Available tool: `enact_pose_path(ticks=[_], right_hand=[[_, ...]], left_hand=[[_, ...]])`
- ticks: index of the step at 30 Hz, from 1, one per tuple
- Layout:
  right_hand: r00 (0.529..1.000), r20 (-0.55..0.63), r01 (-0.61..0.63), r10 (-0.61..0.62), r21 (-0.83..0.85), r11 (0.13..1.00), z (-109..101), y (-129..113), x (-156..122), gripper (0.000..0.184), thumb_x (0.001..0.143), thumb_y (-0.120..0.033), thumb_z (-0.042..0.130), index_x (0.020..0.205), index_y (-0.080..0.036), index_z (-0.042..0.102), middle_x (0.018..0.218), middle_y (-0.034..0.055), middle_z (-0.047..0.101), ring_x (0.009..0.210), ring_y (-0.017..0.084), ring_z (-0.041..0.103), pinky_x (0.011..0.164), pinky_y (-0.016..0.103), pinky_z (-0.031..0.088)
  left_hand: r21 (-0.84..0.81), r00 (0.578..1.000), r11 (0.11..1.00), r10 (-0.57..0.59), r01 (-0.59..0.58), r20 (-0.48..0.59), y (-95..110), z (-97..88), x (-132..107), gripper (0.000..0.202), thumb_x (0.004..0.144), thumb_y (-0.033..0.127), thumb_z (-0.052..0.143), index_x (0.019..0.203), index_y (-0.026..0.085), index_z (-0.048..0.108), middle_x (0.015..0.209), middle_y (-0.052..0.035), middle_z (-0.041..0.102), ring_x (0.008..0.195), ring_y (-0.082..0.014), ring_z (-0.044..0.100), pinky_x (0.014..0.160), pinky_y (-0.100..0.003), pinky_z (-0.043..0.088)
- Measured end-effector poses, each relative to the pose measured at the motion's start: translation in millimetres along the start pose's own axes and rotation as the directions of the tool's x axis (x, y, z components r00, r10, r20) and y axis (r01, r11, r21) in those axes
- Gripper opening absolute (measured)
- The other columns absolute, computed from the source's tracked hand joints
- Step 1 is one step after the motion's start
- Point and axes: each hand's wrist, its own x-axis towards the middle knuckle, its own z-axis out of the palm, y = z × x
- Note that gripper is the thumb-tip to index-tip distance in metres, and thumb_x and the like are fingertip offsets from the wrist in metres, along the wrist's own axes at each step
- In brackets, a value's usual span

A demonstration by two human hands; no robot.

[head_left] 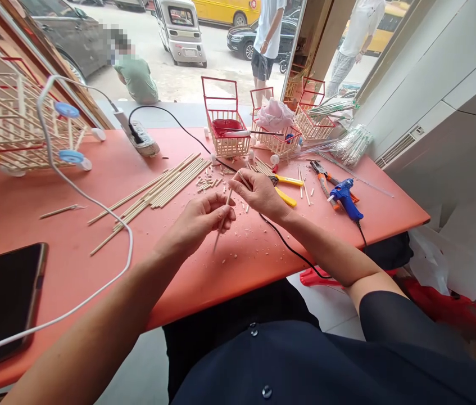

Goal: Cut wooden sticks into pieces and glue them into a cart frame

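A person at a pink worktop (pixel 191 278) holds one slender stick (pixel 229 196) in the air above its near half, gripped by both hands. The stick's long axis slants steeply across the view, the upper end at the right hand (pixel 259 192), the lower end, blurred, pointing down and slightly left, toward the near edge. The left hand (pixel 206 218) pinches it between thumb and fingers lower down; the right, fingertips drawn together, grips the upper end.

Beyond them stand four carts (pixel 232 147) with red handles: three in a group at the far side and one, with blue wheels (pixel 71 156), at far left. One pink flower (pixel 275 115) sits in the middle cart of the three. To the left of the hands lies a row of sticks (pixel 178 183), too closely packed to count. At right are one pair of yellow-handled cutters (pixel 290 180), one pair of orange-handled pliers (pixel 322 175) and one blue glue gun (pixel 347 199). One dark-screened phone (pixel 4 298) lies at left. No brand is readable; a red sign (pixel 253 4) on a bus outside carries a mark too small to read surely.
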Motion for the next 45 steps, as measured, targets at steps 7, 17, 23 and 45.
enact_pose_path(ticks=[7,17,23,45], right_hand=[[0.994,0.111,0.020,-0.009,-0.097,0.995,-8,-7,3,0.027,0.112,-0.039,0.066,0.093,-0.020,0.069,0.083,-0.0011,0.060,0.080,0.017,0.052,0.080,0.034,0.041],[0.960,0.204,-0.026,0.190,-0.612,0.790,-6,-25,4,0.025,0.114,-0.019,0.063,0.130,-0.017,0.083,0.136,0.0176,0.075,0.115,0.029,0.070,0.093,0.037,0.049],[0.907,0.357,0.074,0.222,-0.655,0.752,-3,-41,-11,0.029,0.119,-0.025,0.060,0.139,-0.014,0.077,0.142,0.0184,0.075,0.128,0.030,0.070,0.103,0.039,0.050],[0.863,0.504,0.318,0.038,-0.600,0.734,31,-38,11,0.029,0.114,-0.015,0.061,0.128,-0.020,0.086,0.130,0.0118,0.078,0.116,0.027,0.064,0.094,0.037,0.037]], left_hand=[[-0.014,0.961,0.991,0.123,-0.130,-0.247,21,-18.7,4,0.015,0.082,0.022,0.091,0.085,0.018,0.076,0.064,-0.0005,0.066,0.042,-0.0051,0.037,0.042,-0.022,0.024],[-0.020,0.917,0.980,0.176,-0.196,-0.357,32,-44.9,12,0.023,0.081,0.030,0.098,0.085,0.025,0.076,0.070,0.0013,0.068,0.046,-0.0053,0.041,0.044,-0.020,0.035],[-0.035,0.924,0.978,0.184,-0.207,-0.334,30,-53.0,14,0.020,0.078,0.026,0.097,0.085,0.024,0.079,0.073,0.0001,0.068,0.048,-0.0055,0.038,0.044,-0.023,0.029],[-0.169,0.861,0.965,0.090,-0.199,-0.500,53,-32.2,8,0.030,0.092,-0.009,0.056,0.080,0.011,0.074,0.061,-0.0008,0.065,0.037,-0.0034,0.037,0.040,-0.017,0.028]])
